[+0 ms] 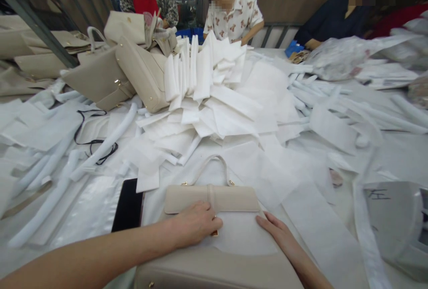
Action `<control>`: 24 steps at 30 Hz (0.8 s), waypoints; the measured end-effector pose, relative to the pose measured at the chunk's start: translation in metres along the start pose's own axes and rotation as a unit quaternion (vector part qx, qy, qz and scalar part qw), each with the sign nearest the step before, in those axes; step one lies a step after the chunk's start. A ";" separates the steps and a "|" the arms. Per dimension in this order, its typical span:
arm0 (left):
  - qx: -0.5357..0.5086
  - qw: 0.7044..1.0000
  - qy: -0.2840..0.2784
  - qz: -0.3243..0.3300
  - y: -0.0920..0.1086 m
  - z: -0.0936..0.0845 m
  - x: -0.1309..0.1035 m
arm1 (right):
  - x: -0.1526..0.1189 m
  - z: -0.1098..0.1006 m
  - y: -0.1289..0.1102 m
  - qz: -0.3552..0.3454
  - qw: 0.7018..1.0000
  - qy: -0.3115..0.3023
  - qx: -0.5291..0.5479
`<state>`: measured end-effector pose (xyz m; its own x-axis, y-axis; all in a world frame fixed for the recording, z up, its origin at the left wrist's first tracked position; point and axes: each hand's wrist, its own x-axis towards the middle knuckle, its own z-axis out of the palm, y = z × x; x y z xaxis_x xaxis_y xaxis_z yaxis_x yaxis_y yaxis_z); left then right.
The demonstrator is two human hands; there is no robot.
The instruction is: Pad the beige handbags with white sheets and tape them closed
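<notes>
A beige handbag [247,258] lies before me on the table, its base toward me and its top handle [214,158] standing up at the far end. My left hand [197,223] is closed at the middle of the flap [237,198], fingers pinching by the gold clasp [215,233]; the hand partly covers that spot. A whitish sheet [249,231] covers the front panel below the flap. With the thumb in front and the fingers round the edge, my right hand [276,229] grips the bag's right side.
Several beige handbags [140,75] lean at the back left beside white foam sheets [200,75]. A black phone [128,204] lies left of my bag. White foam tubes [107,142] and a black cord [80,128] are scattered left. People [234,12] work across the table.
</notes>
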<state>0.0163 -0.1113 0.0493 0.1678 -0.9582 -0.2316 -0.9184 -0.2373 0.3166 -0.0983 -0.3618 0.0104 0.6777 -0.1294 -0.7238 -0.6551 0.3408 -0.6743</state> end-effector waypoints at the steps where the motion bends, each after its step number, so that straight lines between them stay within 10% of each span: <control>1: -0.004 1.000 0.006 0.003 0.000 -0.001 -0.001 | -0.001 0.001 -0.001 -0.003 1.000 0.002 -0.001; 7: -0.144 0.979 0.100 -0.107 -0.006 -0.017 -0.024 | -0.015 0.011 -0.010 -0.009 1.000 0.008 -0.005; 11: -0.239 0.871 0.268 -0.335 -0.025 -0.021 -0.081 | -0.020 0.012 -0.014 -0.017 0.999 0.038 -0.023; 14: -0.304 0.796 0.264 -0.451 -0.034 -0.005 -0.120 | -0.018 0.011 -0.015 -0.023 0.996 0.059 -0.067; 24: -0.322 0.795 0.245 -0.453 -0.016 0.018 -0.111 | -0.023 0.012 -0.012 -0.135 0.963 0.094 -0.212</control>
<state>0.0056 0.0016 0.0538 0.9197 -0.2578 -0.2961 0.0052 -0.7462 0.6657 -0.1022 -0.3516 0.0373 0.7962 -0.3402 -0.5004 -0.5680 -0.1352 -0.8119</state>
